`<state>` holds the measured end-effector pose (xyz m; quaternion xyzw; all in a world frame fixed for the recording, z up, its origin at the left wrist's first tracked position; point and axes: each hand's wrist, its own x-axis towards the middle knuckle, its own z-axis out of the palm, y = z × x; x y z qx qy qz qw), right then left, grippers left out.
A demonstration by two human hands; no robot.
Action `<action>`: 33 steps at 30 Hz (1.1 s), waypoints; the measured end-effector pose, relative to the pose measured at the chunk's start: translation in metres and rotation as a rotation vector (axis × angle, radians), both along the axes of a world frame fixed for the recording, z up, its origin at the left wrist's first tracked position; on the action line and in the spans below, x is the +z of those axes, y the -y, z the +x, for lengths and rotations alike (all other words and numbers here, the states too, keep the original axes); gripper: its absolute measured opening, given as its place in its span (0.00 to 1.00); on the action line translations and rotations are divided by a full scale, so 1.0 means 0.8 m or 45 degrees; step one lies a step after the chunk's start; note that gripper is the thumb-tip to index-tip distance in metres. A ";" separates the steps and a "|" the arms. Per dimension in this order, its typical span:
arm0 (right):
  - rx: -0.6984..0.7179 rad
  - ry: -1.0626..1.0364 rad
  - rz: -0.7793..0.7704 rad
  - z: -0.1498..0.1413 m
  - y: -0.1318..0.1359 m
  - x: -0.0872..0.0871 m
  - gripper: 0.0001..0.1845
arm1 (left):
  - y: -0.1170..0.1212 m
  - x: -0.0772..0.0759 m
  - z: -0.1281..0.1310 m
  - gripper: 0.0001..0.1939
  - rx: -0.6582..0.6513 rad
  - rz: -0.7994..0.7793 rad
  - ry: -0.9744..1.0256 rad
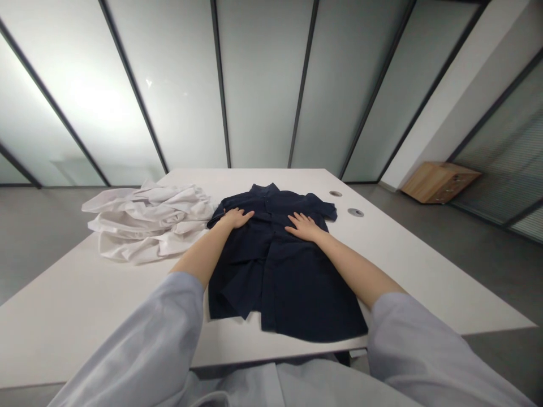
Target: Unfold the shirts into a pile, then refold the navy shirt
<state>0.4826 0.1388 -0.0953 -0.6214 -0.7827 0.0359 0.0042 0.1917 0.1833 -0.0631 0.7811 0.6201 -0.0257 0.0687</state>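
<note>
A dark navy short-sleeved shirt (297,282) lies front up on the white table, its collar at the far end and its hem towards me. My left hand (237,217) rests on the shirt's left chest area, fingers stretched out. On the right chest area lies my right hand (304,226), flat with the fingers spread. Neither hand grips the cloth. The shirt's left front panel is creased and its lower edge uneven, while the right panel looks smoother.
A heap of crumpled white cloth (148,223) sits left of the shirt, partly over the table's left edge. Two round cable grommets (355,212) are set in the white table (407,271) at the right. Beyond stand frosted glass panels (263,85) and a wooden cabinet (439,182).
</note>
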 end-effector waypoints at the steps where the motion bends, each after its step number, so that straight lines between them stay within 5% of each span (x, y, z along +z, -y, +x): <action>1: 0.022 -0.001 0.007 0.001 0.004 -0.001 0.41 | 0.000 -0.002 -0.002 0.46 -0.012 0.015 -0.014; 5: -0.019 -0.005 0.045 0.001 0.009 -0.002 0.43 | 0.011 -0.012 -0.008 0.51 -0.104 0.124 -0.057; 10: -0.042 -0.016 0.011 -0.002 -0.004 0.001 0.46 | 0.041 -0.022 -0.012 0.38 -0.316 0.412 0.077; 13: 0.027 -0.038 0.016 0.000 -0.010 0.002 0.45 | 0.052 -0.023 -0.013 0.32 -0.364 0.366 0.098; 23: -0.084 -0.040 0.094 0.005 -0.004 0.007 0.37 | 0.045 -0.020 0.009 0.43 -0.086 0.131 0.103; 28: 0.006 -0.078 0.174 0.017 -0.006 0.010 0.30 | 0.047 -0.031 0.007 0.45 -0.104 0.149 0.089; 33: -0.355 -0.208 0.491 0.048 -0.014 0.019 0.23 | 0.051 -0.032 0.001 0.43 -0.091 0.168 0.096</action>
